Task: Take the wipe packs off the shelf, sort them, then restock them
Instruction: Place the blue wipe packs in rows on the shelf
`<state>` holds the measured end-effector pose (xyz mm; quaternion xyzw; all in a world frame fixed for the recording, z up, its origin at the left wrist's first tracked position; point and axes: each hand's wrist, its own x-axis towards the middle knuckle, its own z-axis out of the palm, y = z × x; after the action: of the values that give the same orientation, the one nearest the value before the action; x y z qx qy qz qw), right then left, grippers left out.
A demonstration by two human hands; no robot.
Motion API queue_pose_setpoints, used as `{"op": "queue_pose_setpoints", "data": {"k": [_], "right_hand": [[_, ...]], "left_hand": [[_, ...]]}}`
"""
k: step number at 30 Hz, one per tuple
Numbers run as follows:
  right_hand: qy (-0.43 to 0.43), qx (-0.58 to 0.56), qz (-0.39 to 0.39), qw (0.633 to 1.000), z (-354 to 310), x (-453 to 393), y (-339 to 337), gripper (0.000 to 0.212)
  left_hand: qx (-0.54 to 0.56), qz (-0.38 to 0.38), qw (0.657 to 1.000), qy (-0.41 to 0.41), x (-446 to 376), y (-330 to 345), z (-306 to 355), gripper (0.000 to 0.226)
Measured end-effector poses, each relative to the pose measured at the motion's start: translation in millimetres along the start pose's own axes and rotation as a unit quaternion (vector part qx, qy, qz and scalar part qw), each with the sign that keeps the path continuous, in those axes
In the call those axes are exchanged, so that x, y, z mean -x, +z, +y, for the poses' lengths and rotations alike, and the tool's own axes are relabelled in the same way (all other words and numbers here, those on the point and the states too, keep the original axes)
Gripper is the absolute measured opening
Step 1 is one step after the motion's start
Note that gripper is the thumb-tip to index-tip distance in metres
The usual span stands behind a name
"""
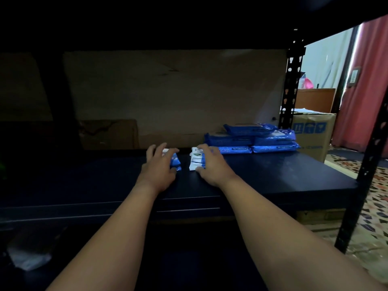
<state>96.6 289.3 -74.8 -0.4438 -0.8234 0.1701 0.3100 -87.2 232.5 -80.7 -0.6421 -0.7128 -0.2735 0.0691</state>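
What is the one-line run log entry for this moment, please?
left hand: grips small blue pack | right hand: grips small white pack | large blue packs: stacked at right on shelf

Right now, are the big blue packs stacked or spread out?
Stacked: the big blue packs lie flat in overlapping layers at the shelf's back right, beyond the right hand.
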Motion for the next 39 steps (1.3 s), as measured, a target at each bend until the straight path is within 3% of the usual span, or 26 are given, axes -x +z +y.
{"op": "queue_pose_setpoints", "data": {"k": [4,7,10,13,15,17,21,25,31,35,39], "right_hand": [[0.049,-0.002,0.009,0.999,-9.6,27.5,-15.0,0.071],[0.066,0.012,0.023,0.997,-11.9,62.6,-28.3,0.068],[0.014,0.008,0.110,0.994,-3.7,113.0,-33.6,0.052],[-0.053,0.022,0.185,0.981,23.6,171.0,-34.2,0.037],[-0.045,0.033,0.184,0.981,52.8,209.4,-34.0,0.034],[0.009,0.044,0.131,0.990,89.1,246.2,-33.5,0.033],[0.127,0.058,-0.069,0.988,167.0,313.4,-28.8,0.046],[0.211,0.103,-0.236,0.943,232.4,368.5,-4.1,0.064],[0.251,0.126,-0.355,0.892,299.2,421.3,59.7,0.065],[0.206,0.165,-0.424,0.867,320.9,424.9,91.8,0.092],[0.202,0.170,-0.459,0.849,336.1,416.1,120.2,0.109]], "left_hand": [[-0.007,0.039,0.999,0.017,32.1,-13.2,18.8,0.064],[0.027,0.115,0.993,0.018,68.7,-9.5,43.4,0.058],[0.021,0.209,0.975,0.077,112.7,8.2,77.1,0.050],[0.069,0.222,0.966,0.112,155.7,42.1,114.4,0.038],[0.112,0.175,0.972,0.110,183.8,76.7,135.0,0.033],[0.154,0.081,0.980,0.092,212.7,118.6,151.0,0.031],[0.184,-0.166,0.968,0.030,269.6,201.8,174.8,0.030],[0.120,-0.346,0.930,-0.015,321.1,288.2,176.0,0.048],[0.015,-0.496,0.866,-0.062,363.7,358.0,169.6,0.073],[0.044,-0.580,0.808,-0.094,364.9,385.5,167.1,0.109],[0.038,-0.610,0.784,-0.108,361.9,397.6,168.4,0.126]]}}
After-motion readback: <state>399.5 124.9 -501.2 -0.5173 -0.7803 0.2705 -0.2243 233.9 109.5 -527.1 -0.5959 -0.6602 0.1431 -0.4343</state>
